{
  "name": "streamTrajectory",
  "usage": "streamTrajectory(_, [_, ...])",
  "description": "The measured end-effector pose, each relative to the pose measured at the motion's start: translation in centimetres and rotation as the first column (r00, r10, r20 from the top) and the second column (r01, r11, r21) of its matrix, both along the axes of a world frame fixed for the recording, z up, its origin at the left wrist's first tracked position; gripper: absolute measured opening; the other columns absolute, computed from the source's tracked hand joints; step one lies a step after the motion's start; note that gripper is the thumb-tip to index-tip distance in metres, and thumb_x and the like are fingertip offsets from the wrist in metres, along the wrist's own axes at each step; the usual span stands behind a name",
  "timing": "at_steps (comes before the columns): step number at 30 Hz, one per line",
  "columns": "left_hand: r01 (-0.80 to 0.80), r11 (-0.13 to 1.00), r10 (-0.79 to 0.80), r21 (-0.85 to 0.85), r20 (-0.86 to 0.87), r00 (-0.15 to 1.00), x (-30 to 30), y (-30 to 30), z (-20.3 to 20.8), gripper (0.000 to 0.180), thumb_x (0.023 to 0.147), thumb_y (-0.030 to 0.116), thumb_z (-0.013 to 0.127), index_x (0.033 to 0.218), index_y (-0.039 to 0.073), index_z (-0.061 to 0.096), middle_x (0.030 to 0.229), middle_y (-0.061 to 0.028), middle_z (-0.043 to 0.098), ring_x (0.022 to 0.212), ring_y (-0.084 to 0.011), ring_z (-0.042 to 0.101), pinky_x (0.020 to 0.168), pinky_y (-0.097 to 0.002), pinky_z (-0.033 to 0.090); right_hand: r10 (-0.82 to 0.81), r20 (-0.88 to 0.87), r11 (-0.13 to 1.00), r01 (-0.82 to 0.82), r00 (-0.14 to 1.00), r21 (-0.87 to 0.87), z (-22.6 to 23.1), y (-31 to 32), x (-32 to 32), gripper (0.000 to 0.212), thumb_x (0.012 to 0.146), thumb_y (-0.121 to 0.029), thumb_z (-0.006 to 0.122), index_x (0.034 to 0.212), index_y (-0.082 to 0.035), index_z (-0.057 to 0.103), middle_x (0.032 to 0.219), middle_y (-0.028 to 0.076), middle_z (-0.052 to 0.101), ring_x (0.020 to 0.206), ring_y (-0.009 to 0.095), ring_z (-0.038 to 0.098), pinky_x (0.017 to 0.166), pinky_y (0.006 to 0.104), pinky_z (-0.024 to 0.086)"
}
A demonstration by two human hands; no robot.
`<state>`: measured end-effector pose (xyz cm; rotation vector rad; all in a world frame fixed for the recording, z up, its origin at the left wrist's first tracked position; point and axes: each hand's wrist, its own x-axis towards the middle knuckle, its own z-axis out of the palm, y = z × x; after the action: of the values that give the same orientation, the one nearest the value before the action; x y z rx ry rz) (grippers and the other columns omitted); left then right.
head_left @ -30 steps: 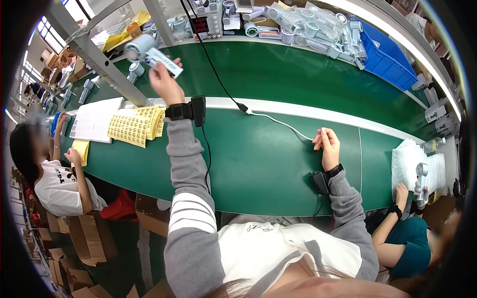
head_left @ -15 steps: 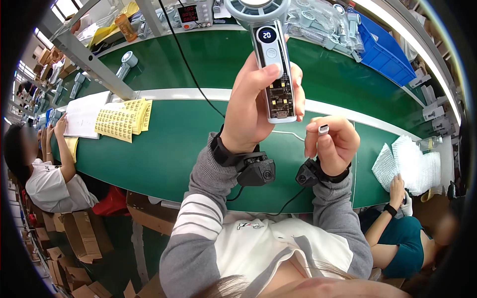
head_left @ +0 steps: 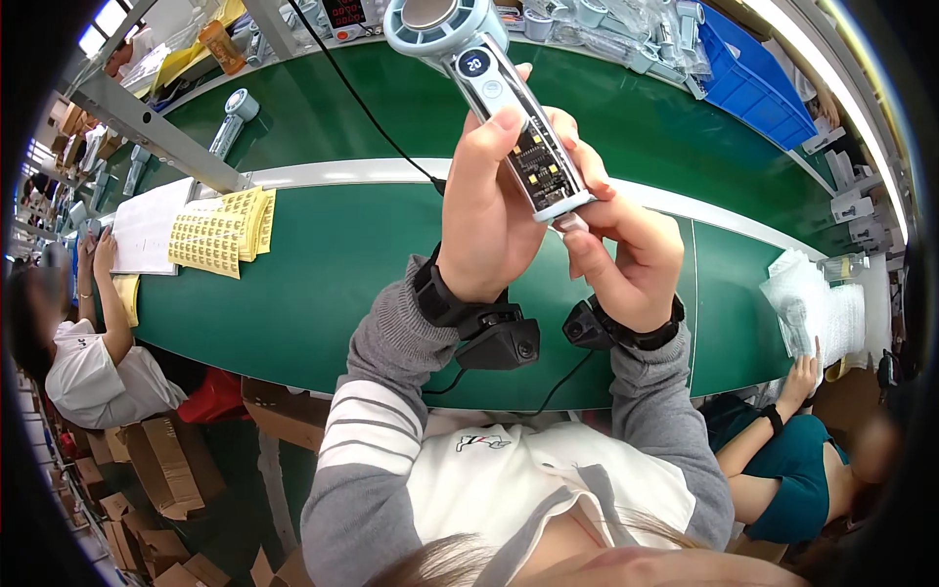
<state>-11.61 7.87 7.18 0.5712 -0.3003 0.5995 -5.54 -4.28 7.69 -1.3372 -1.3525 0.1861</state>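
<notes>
My left hand (head_left: 494,210) is wrapped round the handle of a light blue handheld fan (head_left: 528,147), thumb on its front. The fan tilts with its round head to the upper left; a small round display is lit, and circuit boards show through the clear handle. My right hand (head_left: 631,254) pinches a white cable plug (head_left: 570,223) at the bottom end of the handle. The plug meets that end; how deep it sits is hidden by my fingers. Both wrists carry black straps with small camera boxes.
Yellow label sheets (head_left: 220,235) and white paper (head_left: 152,230) lie on the green table (head_left: 342,284) at left. Beyond are bagged fans, a blue crate (head_left: 758,88), a power supply (head_left: 347,15) and a hanging black cable (head_left: 367,108). Co-workers sit at both sides, one handling bubble wrap (head_left: 831,318).
The fan has tilted, its head swinging to the left. My right hand has brought the plug, held apart before, up to the bottom of the handle.
</notes>
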Motion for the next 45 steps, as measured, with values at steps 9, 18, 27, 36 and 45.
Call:
streamTrajectory(9, [-0.245, 0.939, 0.26, 0.242, -0.029, 0.965, 0.4, -0.6, -0.2, 0.045, 0.088, 0.027, 0.039, 0.126, 0.005, 0.025, 0.088, -0.0124, 0.046, 0.077, -0.0236, 0.053, 0.072, -0.0398, 0.048, -0.039, -0.342, 0.99, -0.009, 0.939, -0.138, 1.2, -0.7, -0.3, 0.019, 0.086, -0.011, 0.049, 0.081, 0.006, 0.054, 0.051, 0.004, 0.05, 0.039, 0.007, 0.044, 0.037, 0.0175, 0.031])
streamTrajectory(18, [-0.427, 0.767, 0.488, 0.479, -0.002, 0.873, 0.5, -0.2, -0.2, 0.046, 0.088, 0.019, 0.04, 0.126, 0.003, 0.022, 0.1, -0.0155, 0.048, 0.086, -0.0235, 0.054, 0.075, -0.0393, 0.047, -0.068, -0.455, 0.977, -0.032, 0.888, -0.21, 1.2, -0.4, 0.9, 0.02, 0.087, -0.012, 0.047, 0.079, 0.006, 0.053, 0.047, 0.003, 0.049, 0.037, 0.007, 0.043, 0.035, 0.018, 0.029])
streamTrajectory(27, [-0.396, 0.862, 0.452, 0.315, -0.128, 0.883, -1.1, 2.7, 0.2, 0.047, 0.086, 0.029, 0.045, 0.117, -0.006, 0.037, 0.105, -0.0182, 0.05, 0.09, -0.0243, 0.056, 0.075, -0.0345, 0.049, -0.285, 0.223, 0.958, 0.267, 0.932, 0.108, -0.6, 1.2, -0.2, 0.005, 0.077, -0.001, 0.058, 0.078, 0.003, 0.056, 0.051, 0.004, 0.053, 0.039, 0.011, 0.046, 0.039, 0.0211, 0.035])
streamTrajectory(36, [-0.822, 0.488, 0.67, 0.292, 0.478, 0.568, -10.1, 2.4, 4.5, 0.051, 0.084, 0.031, 0.049, 0.115, -0.008, 0.039, 0.09, -0.0248, 0.056, 0.076, -0.0334, 0.061, 0.069, -0.0417, 0.053, -0.184, 0.335, 0.98, 0.197, 0.924, -0.004, -5.8, -5.6, 0.4, 0.008, 0.071, -0.001, 0.064, 0.077, 0.001, 0.059, 0.056, 0.006, 0.056, 0.042, 0.017, 0.05, 0.043, 0.0242, 0.039])
streamTrajectory(45, [-0.967, 0.225, 0.665, 0.116, 0.707, 0.24, -12.9, 1.7, 3.6, 0.052, 0.084, 0.033, 0.05, 0.123, 0.004, 0.031, 0.108, -0.0172, 0.051, 0.093, -0.0337, 0.055, 0.081, -0.0492, 0.047, 0.083, 0.112, 0.98, -0.061, 0.99, -0.192, -9.9, -6.2, -0.1, 0.008, 0.073, -0.005, 0.063, 0.078, 0.0, 0.058, 0.056, 0.006, 0.057, 0.044, 0.018, 0.052, 0.042, 0.0273, 0.039])
